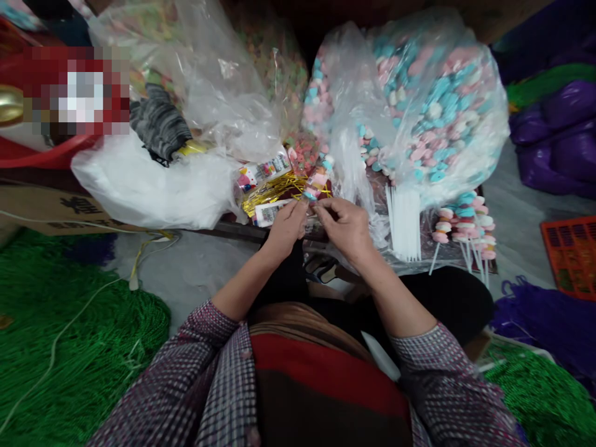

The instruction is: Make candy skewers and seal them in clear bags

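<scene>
A small marshmallow skewer [317, 181] in pink, white and blue, which looks wrapped in clear film, points away from me. My left hand [287, 228] is closed around its lower end. Thumb and finger of my right hand [347, 226] pinch together right beside that end; what they hold, if anything, is too small to make out. Gold twist ties [267, 194] lie in a loose pile just beyond my left hand. Printed packets lie around them, one packet [270, 213] close to my left fingers. White sticks [404, 223] are bunched to the right of my right hand.
Finished-looking marshmallow skewers [465, 217] lie at the table's right end. Behind stand a large clear bag of marshmallows [437, 118] and bags of colourful sweets [270, 62]. White plastic bags [158, 180], a grey knit sleeve [161, 121] and a red basin [51, 152] are left.
</scene>
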A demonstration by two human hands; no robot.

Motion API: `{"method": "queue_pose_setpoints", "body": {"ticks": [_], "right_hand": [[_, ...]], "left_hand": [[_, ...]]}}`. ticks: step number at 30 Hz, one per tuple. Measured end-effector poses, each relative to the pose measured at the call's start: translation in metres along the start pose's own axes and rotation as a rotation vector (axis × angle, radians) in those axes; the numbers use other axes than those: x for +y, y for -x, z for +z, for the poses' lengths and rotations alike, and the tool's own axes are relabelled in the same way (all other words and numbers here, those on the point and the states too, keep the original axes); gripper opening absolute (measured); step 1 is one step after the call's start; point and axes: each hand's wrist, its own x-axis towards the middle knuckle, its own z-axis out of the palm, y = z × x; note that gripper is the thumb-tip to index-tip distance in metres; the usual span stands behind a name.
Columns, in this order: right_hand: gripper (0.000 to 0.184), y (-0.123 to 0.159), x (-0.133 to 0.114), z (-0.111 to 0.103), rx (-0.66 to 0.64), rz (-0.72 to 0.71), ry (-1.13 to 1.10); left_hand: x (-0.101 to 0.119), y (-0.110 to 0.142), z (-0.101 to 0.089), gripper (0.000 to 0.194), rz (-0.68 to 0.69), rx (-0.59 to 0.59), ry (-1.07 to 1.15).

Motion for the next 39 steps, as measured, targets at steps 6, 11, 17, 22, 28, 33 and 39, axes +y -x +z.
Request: {"method": "queue_pose_setpoints", "body": {"ticks": [6,11,17,22,28,33,39], "right_hand": [[0.034,0.004,0.003,-0.005,-0.052,0.317,-0.47],[0.048,0.008,0.013,-0.01,-0.152,0.324,-0.748],[0.035,0.013,0.018,-0.004,-0.124,0.336,-0.844],[0.04,0.01,0.015,0.005,0.006,0.338,-0.853],[0.05,0.011,0.015,-0.006,-0.254,0.316,-0.858],[0.043,0.016,0.026,-0.016,-0.422,0.333,-0.887],[0.029,0.013,0.029,0.0,0.028,0.254,-0.738]], "left_hand": [[0.018,0.016,0.006,0.052,-0.291,-0.289,0.149],[0.025,0.024,0.004,0.065,-0.494,-0.456,0.215],[0.02,0.025,0.007,0.063,-0.502,-0.48,0.293],[0.024,0.021,0.011,0.057,-0.442,-0.486,0.334],[0.025,0.021,0.01,0.066,-0.534,-0.537,0.277],[0.02,0.023,0.006,0.066,-0.623,-0.586,0.2],[0.019,0.023,0.012,0.052,-0.456,-0.463,0.151]]}}
